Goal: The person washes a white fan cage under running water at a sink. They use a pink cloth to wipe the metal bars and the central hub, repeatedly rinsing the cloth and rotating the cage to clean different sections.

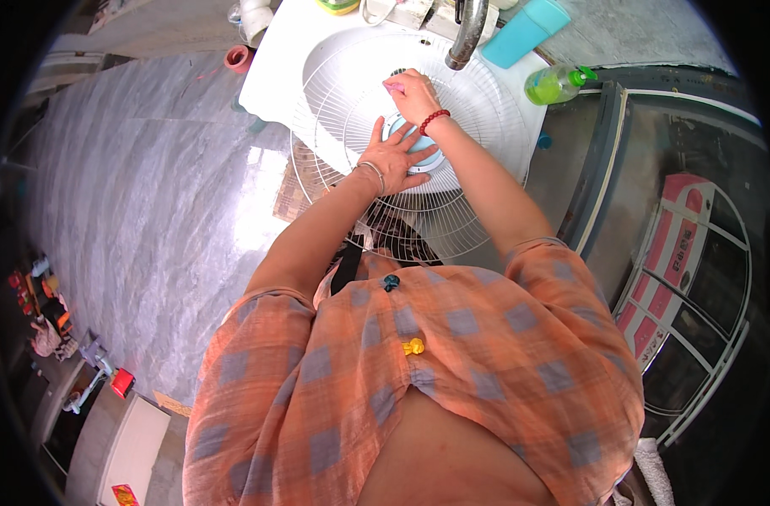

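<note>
A round white wire fan guard (pixel 334 120) lies over a white washbasin (pixel 274 82), its near edge overhanging towards my body. My left hand (pixel 397 157) is spread flat on the guard's light-blue centre disc (pixel 421 144), fingers apart. Just beyond it, my right hand (pixel 414 95) is closed on a small pink thing (pixel 394 86), probably a cloth or sponge, pressed to the guard's wires. The fingers hide most of the pink thing.
A metal faucet (pixel 468 38) reaches over the basin's far side. A turquoise bottle (pixel 525 31) and a green pump bottle (pixel 554 85) stand at the right. Tape-like red roll (pixel 237 58) lies beyond the left edge. A metal-framed door (pixel 603 164) is at the right.
</note>
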Demonstrator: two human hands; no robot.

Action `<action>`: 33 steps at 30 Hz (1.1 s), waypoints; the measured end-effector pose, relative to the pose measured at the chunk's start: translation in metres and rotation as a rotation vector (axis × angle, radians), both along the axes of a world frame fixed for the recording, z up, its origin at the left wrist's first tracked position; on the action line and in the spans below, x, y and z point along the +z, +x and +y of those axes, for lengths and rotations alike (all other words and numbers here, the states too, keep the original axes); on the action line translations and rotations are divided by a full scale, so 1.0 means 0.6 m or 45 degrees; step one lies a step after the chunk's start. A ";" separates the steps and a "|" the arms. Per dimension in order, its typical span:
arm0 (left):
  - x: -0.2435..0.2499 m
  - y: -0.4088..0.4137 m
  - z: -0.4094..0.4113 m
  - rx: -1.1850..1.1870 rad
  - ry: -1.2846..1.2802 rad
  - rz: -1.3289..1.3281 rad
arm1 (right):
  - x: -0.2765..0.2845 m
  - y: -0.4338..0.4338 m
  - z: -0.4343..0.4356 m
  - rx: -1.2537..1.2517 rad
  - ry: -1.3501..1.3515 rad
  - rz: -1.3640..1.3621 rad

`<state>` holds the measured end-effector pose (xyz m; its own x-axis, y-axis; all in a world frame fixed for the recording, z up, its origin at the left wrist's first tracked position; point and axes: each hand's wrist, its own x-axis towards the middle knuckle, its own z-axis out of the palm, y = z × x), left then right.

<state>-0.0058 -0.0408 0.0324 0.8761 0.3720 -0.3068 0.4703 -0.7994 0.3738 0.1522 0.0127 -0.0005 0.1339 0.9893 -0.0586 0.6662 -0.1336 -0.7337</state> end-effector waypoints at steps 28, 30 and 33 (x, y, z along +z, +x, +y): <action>-0.002 -0.006 0.007 0.002 -0.029 -0.055 | 0.022 -0.003 0.007 0.306 -0.109 -0.243; -0.002 -0.009 0.005 0.006 -0.029 -0.081 | 0.023 -0.001 -0.007 0.313 -0.082 -0.240; 0.001 -0.007 0.006 -0.001 -0.056 -0.085 | 0.016 -0.013 0.010 0.186 0.051 -0.018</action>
